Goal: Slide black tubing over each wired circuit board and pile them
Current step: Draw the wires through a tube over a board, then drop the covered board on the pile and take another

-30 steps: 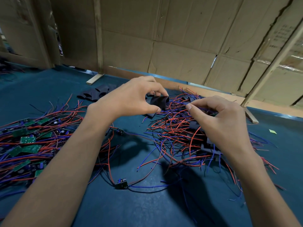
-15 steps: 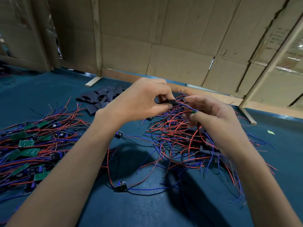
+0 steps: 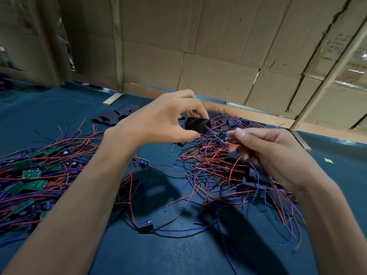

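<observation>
Black tubing [image 3: 196, 125]: a short sleeve held above the blue mat [image 3: 178, 255], its open mouth turned toward the right hand.
Left hand [image 3: 160, 121]: thumb below and fingertips above pinch the sleeve, curled round it so that the mouth looks propped open rather than flattened.
Circuit board [image 3: 220, 134]: small, with a round part on top, held in the air just beside the sleeve's mouth; a blue lead already reaches the opening, though I cannot tell how far in it goes.
Right hand [image 3: 268, 149]: thumb and forefinger pinch the board's red wire [image 3: 234, 144] close behind the board; the other fingers are loosely curled.
Step in hand: threading, by my reading; the board is not yet inside.
Doing it well: keep the mouth round, line the board's narrow end up with the sleeve's axis, and feed the leads first so they guide it. Push from close behind the board; thin wires will likely buckle if pushed from far back.
Risk: the raised part may catch on the rim.
Bare boards [image 3: 31, 173]: heaped with their wires at the left.
Spare sleeves [image 3: 115, 117]: lying flat on the mat beyond the left hand.
Finished pile [image 3: 256, 178]: sleeved pieces among the wires under the right hand.
</observation>
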A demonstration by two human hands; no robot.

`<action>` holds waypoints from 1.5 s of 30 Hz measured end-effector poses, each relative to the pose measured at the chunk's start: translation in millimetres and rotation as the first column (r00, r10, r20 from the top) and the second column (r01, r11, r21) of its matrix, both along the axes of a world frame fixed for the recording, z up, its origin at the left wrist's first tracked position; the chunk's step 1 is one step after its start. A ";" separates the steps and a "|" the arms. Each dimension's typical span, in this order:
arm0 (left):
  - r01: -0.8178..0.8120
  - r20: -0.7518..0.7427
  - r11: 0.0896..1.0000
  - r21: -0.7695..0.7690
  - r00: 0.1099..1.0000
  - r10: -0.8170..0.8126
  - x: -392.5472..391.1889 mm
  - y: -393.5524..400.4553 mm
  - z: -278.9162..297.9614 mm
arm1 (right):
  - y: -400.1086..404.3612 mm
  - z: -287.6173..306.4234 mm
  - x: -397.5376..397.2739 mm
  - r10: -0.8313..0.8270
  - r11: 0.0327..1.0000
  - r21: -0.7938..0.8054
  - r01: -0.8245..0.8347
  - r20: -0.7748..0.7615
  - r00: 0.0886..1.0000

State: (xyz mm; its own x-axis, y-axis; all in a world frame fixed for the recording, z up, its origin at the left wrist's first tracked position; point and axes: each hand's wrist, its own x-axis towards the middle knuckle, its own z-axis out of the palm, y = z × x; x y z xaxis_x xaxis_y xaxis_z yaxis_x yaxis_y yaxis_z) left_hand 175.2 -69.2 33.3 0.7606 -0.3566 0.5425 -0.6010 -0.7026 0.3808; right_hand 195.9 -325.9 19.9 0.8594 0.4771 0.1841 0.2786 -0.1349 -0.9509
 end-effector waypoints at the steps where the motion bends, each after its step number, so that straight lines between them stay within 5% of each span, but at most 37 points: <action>1: 0.010 0.001 1.000 0.001 1.000 -0.010 -0.5 -1.9 0.3 | 0.4 -0.5 0.2 -0.025 1.000 -0.007 0.025 0.038 0.999; 9: 0.072 0.004 0.997 -0.011 0.997 -0.072 -5.4 -12.8 4.1 | 5.6 0.1 -0.9 -0.261 0.965 0.027 0.263 0.238 0.935; 16: 0.078 0.049 0.997 0.005 0.996 -0.078 -4.0 -20.4 2.0 | 24.7 -8.9 -11.7 -0.331 0.926 0.033 0.375 0.545 0.770; 22: 0.085 0.156 0.996 -0.004 0.984 -0.083 0.9 -23.3 0.3 | 25.1 -6.8 -10.6 -0.299 0.953 0.035 0.302 0.293 0.908; 28: -0.083 -0.058 0.986 -0.147 0.996 0.075 9.2 7.3 -6.4 | -0.8 -1.3 6.1 -0.383 0.923 0.104 0.371 0.158 0.910; 30: -0.297 -0.146 0.952 -0.071 0.948 0.284 17.8 36.2 -15.4 | -17.7 2.1 13.8 -0.460 0.887 0.065 0.457 0.202 0.864; 32: -0.482 -0.350 0.860 0.167 0.787 0.508 22.8 64.8 -30.5 | -31.8 0.9 20.8 -0.500 0.842 -0.076 0.535 0.266 0.824; 34: -0.521 -0.469 0.727 0.448 0.555 0.687 23.6 84.4 -51.7 | -37.5 -4.8 25.9 -0.497 0.772 -0.272 0.575 0.305 0.812; 36: -0.502 -0.486 0.669 0.549 0.459 0.743 23.5 94.0 -66.4 | -36.1 -11.0 30.0 -0.512 0.706 -0.384 0.595 0.304 0.803; 39: -0.554 -0.485 0.701 0.449 0.507 0.712 31.7 104.1 -74.7 | -29.5 -12.8 31.7 -0.563 0.692 -0.347 0.633 0.291 0.774; 45: -0.422 -0.397 0.706 0.570 0.611 0.685 45.5 81.3 -101.2 | -17.1 -4.5 18.8 -0.578 0.735 -0.155 0.660 0.365 0.730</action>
State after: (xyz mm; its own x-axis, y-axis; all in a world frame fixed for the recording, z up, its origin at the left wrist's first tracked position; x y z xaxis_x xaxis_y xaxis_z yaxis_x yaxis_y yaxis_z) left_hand 220.7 12.1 -67.9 0.9785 0.1716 -0.1144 0.1844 -0.9764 0.1123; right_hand 214.7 -343.0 15.3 0.9092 -0.0811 0.4084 0.2838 -0.5972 -0.7502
